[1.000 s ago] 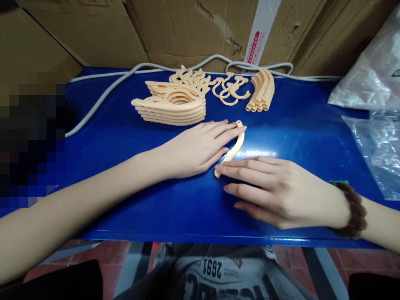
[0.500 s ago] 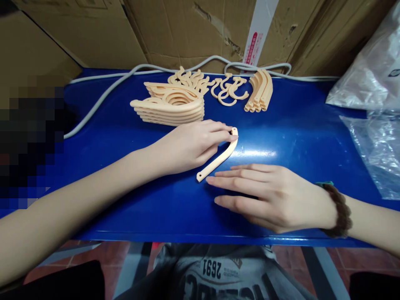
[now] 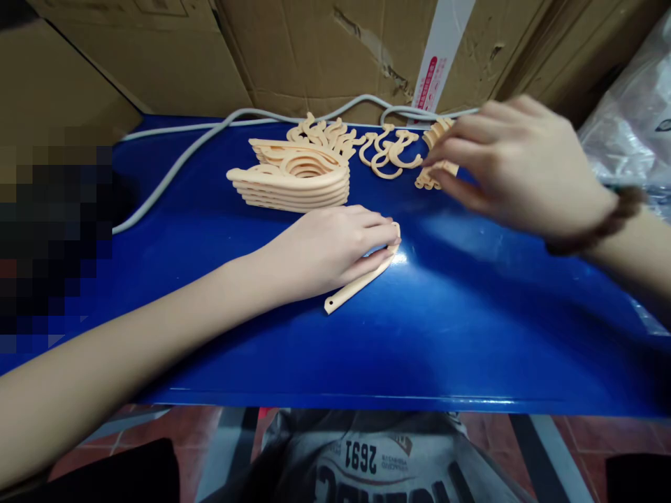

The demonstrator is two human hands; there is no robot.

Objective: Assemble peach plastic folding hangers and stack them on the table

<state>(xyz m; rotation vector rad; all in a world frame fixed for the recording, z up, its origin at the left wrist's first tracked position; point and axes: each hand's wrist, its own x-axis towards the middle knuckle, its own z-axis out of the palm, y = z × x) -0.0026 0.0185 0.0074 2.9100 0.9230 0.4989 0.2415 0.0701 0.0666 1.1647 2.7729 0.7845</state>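
Shifted up to the bars [image 3: 446, 168] beyond the left hand [image 3: 335, 244], which grips a curved bar [image 3: 361, 283], the right hand [image 3: 516, 168], its grip unclear, best pinches just one

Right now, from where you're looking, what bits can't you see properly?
All in the head view:
- Part of the bundle of curved plastic bars: hidden behind the right hand.
- Whether the right hand touches that bundle: the hand is blurred and blocks the spot.
- Part of the single curved plastic bar: covered by the left hand.
- Plastic bag: cut off by the right edge.
- Smallest print on the white tape: too tiny.
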